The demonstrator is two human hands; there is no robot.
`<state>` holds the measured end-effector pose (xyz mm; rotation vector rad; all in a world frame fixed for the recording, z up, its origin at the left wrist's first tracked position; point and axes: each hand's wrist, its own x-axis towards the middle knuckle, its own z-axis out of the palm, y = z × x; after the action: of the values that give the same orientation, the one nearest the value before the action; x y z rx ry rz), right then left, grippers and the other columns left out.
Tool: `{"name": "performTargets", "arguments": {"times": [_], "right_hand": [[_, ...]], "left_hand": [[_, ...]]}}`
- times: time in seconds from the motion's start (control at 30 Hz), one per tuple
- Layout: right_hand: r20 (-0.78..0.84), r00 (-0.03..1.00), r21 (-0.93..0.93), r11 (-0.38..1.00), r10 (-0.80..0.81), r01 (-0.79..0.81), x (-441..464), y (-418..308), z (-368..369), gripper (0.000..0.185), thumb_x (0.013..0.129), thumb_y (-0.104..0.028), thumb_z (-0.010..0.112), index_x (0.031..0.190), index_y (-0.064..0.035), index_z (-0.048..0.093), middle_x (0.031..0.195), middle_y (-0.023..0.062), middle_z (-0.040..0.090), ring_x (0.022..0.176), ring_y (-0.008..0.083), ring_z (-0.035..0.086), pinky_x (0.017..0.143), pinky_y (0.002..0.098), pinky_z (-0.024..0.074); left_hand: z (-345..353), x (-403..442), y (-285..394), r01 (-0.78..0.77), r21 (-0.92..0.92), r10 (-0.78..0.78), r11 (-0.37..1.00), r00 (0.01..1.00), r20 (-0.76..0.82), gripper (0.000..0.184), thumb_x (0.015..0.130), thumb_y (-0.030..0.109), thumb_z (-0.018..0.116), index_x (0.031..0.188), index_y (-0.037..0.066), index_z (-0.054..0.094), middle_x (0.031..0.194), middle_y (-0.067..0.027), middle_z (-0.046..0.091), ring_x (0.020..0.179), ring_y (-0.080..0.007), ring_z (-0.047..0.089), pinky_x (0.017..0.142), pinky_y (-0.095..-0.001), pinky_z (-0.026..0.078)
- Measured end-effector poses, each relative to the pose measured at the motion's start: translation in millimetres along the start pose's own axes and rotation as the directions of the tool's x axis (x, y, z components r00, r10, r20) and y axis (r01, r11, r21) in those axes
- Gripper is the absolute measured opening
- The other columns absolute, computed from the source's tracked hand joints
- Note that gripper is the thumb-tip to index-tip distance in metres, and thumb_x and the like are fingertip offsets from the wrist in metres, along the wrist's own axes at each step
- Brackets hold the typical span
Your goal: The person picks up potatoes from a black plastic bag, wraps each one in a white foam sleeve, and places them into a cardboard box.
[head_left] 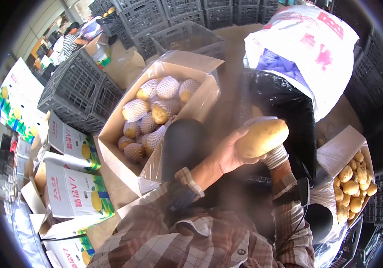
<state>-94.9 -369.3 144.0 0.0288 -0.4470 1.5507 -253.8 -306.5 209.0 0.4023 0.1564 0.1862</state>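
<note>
My left hand (228,155) is closed round a large yellow potato (265,137), held up in front of my body. Close behind the potato's lower right side is my right hand (277,157), covered in white foam-net-like material. Its fingers are hidden, so I cannot tell whether it grips anything. A bit of white material (256,119) shows along the potato's upper edge. To the left, an open cardboard box (106,129) holds several potatoes (149,111) in white foam nets.
A box of bare potatoes (354,183) stands at right. A white plastic bag (303,49) with purple contents rests beside a black plastic-lined container (276,87). Printed cartons (75,192) and black crates (77,80) line the left. A person (71,42) in stripes works farther back.
</note>
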Motion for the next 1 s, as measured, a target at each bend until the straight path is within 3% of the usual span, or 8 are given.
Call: {"name": "performTargets", "arguments": {"times": [0.1,0.2,0.33,0.6,0.67,0.73,0.83,1.0], "right_hand": [[-0.516,0.798,-0.301,0.938,-0.312,0.173,10.8,-5.1,51.0,0.037,0.085,-0.031,0.057,0.1,0.0017,0.055,0.096,0.0138,0.062,0.082,0.0263,0.061,0.078,0.0383,0.0495],[-0.225,0.769,-0.754,0.607,-0.598,0.25,29.6,0.0,91.0,0.022,0.08,-0.02,0.065,0.089,0.0,0.06,0.086,0.0105,0.063,0.077,0.0175,0.06,0.074,0.032,0.0499],[0.257,0.945,-0.633,-0.774,-0.204,0.005,49.7,62.3,145.8,0.02,0.071,-0.02,0.067,0.083,-0.0049,0.06,0.078,0.0125,0.057,0.069,0.0287,0.058,0.062,0.036,0.0479],[-0.268,0.894,-0.831,-0.383,-0.36,-0.404,54.5,-23.1,-12.0,0.026,0.077,-0.03,0.056,0.091,-0.0098,0.062,0.09,0.0132,0.062,0.083,0.0331,0.059,0.073,0.0422,0.0456],[-0.647,0.617,-0.46,-0.416,-0.448,-0.784,33.5,-65.0,-37.8,0.03,0.078,-0.032,0.055,0.095,-0.0089,0.061,0.097,0.0137,0.062,0.092,0.032,0.058,0.077,0.0415,0.0462],[-0.676,0.568,-0.286,-0.542,-0.47,-0.79,6.9,-92.9,-91.6,0.027,0.078,-0.025,0.056,0.101,-0.0117,0.059,0.103,0.0131,0.06,0.098,0.0313,0.057,0.079,0.0415,0.0465],[-0.731,0.495,-0.149,-0.597,-0.47,-0.788,-11.6,-124.7,-158.9,0.035,0.078,-0.016,0.057,0.113,-0.0156,0.054,0.116,0.0126,0.053,0.111,0.0324,0.049,0.089,0.0429,0.0418],[-0.389,0.766,-0.031,-0.823,-0.512,-0.567,-28.9,-156.5,-233.6,0.032,0.079,-0.018,0.053,0.11,-0.0178,0.056,0.114,0.0135,0.05,0.116,0.0337,0.038,0.097,0.0441,0.0317]], "left_hand": [[-2.2,-30.7,20.5,-0.08,0.077,0.082,0.994,0.996,-0.031,0.054,0.082,0.039,0.051,0.126,0.009,0.039,0.106,-0.0191,0.056,0.077,-0.0346,0.063,0.056,-0.0353,0.056],[-0.9,-50.4,41.8,-0.257,0.27,0.31,0.928,0.934,-0.176,0.049,0.081,0.03,0.055,0.124,0.009,0.042,0.108,-0.0142,0.056,0.081,-0.0302,0.062,0.065,-0.0351,0.054],[7.0,-63.3,72.7,-0.396,0.773,0.756,0.495,0.634,-0.16,0.045,0.071,0.002,0.061,0.114,0.004,0.049,0.107,-0.0078,0.052,0.099,-0.0175,0.051,0.085,-0.0288,0.044],[-54.4,-167.7,200.9,-0.114,0.871,0.692,0.479,0.66,-0.294,0.053,0.083,0.016,0.051,0.131,0.007,0.033,0.125,-0.0148,0.044,0.113,-0.0276,0.048,0.092,-0.0397,0.042],[-93.4,-197.0,250.1,0.584,0.806,0.682,0.094,0.552,-0.479,0.036,0.082,0.016,0.057,0.117,0.007,0.052,0.107,-0.0099,0.057,0.088,-0.02,0.058,0.073,-0.0326,0.05],[-100.0,-183.2,266.4,0.563,0.433,0.628,-0.704,0.778,0.009,0.024,0.08,0.013,0.059,0.101,0.002,0.062,0.092,-0.0066,0.061,0.078,-0.0139,0.057,0.068,-0.0256,0.047],[-25.0,-39.8,213.9,0.406,0.908,0.751,-0.102,0.63,-0.197,0.022,0.078,0.006,0.059,0.096,-0.005,0.062,0.089,-0.0086,0.062,0.077,-0.0124,0.057,0.07,-0.0244,0.045],[-25.3,194.4,157.5,0.02,0.954,0.315,-0.3,0.946,0.079,0.019,0.085,0.012,0.056,0.098,0.001,0.063,0.082,-0.0057,0.06,0.067,-0.0083,0.055,0.059,-0.0197,0.044]]}}
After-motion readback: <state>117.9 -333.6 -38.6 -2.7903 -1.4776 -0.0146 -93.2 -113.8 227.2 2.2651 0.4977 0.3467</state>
